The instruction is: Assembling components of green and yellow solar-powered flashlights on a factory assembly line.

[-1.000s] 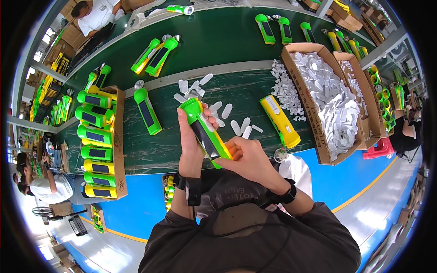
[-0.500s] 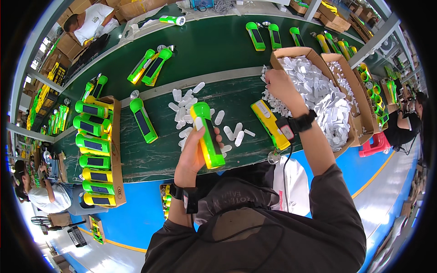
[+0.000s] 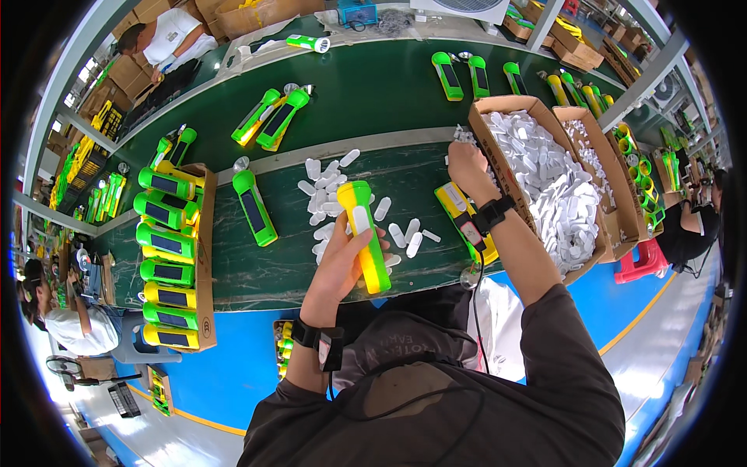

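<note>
On the far left of my counter [image 3: 233, 284] a tray [image 3: 204, 257] holds green and yellow torches. Just right of it lies a green torch [image 3: 254, 207], then a scatter of white caps [image 3: 327, 194]. My left hand [image 3: 338, 268] is wrapped tight around a yellow-green torch [image 3: 366, 233], held over the counter's near edge. My right hand [image 3: 467, 167] rests half-curled at the rim of the box [image 3: 486, 144] of white parts; whether it grips anything I cannot tell.

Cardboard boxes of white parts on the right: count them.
2. One box sits beside the right hand, heaped with white pieces; the second box lies just beyond it, farther right. Others may be hidden.
</note>
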Demonstrator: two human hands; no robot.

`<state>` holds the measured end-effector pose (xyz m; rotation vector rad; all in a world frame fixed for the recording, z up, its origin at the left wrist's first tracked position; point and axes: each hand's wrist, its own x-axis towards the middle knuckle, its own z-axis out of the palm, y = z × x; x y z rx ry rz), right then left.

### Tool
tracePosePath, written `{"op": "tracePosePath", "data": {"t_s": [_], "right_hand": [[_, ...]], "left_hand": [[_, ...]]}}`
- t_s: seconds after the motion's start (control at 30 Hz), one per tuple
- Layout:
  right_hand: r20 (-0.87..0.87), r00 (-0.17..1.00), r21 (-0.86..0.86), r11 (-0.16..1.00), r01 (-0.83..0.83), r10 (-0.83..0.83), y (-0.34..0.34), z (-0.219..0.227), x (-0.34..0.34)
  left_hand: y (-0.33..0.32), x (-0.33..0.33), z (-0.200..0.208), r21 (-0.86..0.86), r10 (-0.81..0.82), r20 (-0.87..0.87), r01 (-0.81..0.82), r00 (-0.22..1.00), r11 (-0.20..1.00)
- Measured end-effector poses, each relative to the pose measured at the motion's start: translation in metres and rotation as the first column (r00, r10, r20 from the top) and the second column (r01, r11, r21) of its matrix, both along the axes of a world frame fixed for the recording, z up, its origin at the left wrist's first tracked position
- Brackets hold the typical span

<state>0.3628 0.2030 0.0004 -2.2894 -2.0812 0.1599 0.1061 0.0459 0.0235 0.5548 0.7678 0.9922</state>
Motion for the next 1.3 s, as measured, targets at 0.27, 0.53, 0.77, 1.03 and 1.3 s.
{"op": "tracePosePath", "data": {"t_s": [0.27,0.53,0.77,1.03,1.3], "right_hand": [[-0.522,0.841,0.169,0.984,-0.06,0.141,-0.004,0.01,0.014],[-0.993,-0.007,-0.113,0.964,-0.241,-0.118,-0.049,0.043,-0.051],[-0.993,-0.084,0.091,0.988,-0.124,0.081,-0.086,0.04,-0.087],[-0.947,0.201,0.233,0.966,-0.113,0.251,-0.093,0.024,-0.095],[-0.971,0.223,0.06,0.991,-0.121,0.086,-0.091,0.032,-0.1]], "left_hand": [[0.004,0.005,-0.014,0.188,0.071,-0.155,-0.042,0.985,0.981],[0.013,0.027,-0.01,0.144,0.152,-0.198,-0.125,0.968,0.982],[0.016,0.03,-0.014,0.314,0.266,-0.441,-0.13,0.857,0.94],[0.018,0.033,-0.003,0.516,0.419,-0.465,-0.145,0.78,0.844],[0.02,0.032,-0.02,0.555,0.45,-0.532,-0.106,0.717,0.825]]}}
